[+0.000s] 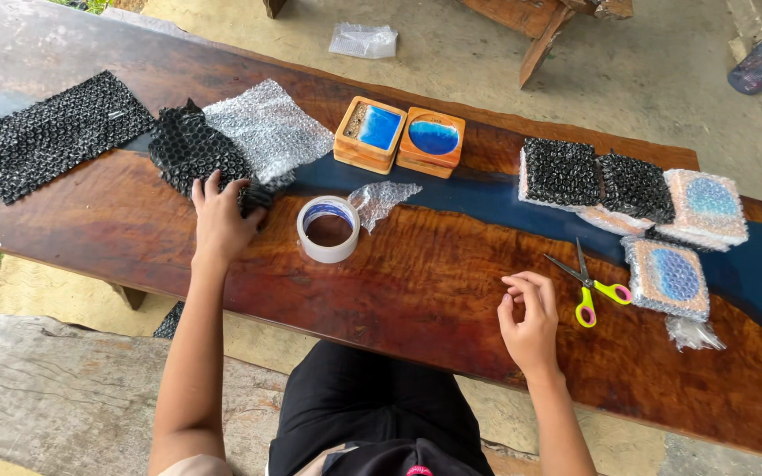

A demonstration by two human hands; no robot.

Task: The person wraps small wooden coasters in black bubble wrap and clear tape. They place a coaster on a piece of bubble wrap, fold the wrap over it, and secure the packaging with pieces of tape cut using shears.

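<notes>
My left hand (pixel 218 219) presses on a crumpled sheet of black bubble wrap (pixel 196 150) lying on the dark wooden table (pixel 416 282). A clear bubble wrap sheet (pixel 268 128) lies just beyond it. A roll of clear tape (pixel 328 228) stands to the right of that hand. My right hand (pixel 531 322) hovers over the table with fingers curled and nothing in it, just left of yellow-and-pink scissors (pixel 594 286). Two bare wooden coasters with blue resin (pixel 399 137) sit at the middle back.
A long black bubble wrap sheet (pixel 50 132) lies at the far left. Several wrapped coasters (pixel 641 198) cluster at the right, one (pixel 668 278) beside the scissors. A small clear scrap (pixel 381 198) lies by the tape. A stone bench (pixel 55 397) runs below.
</notes>
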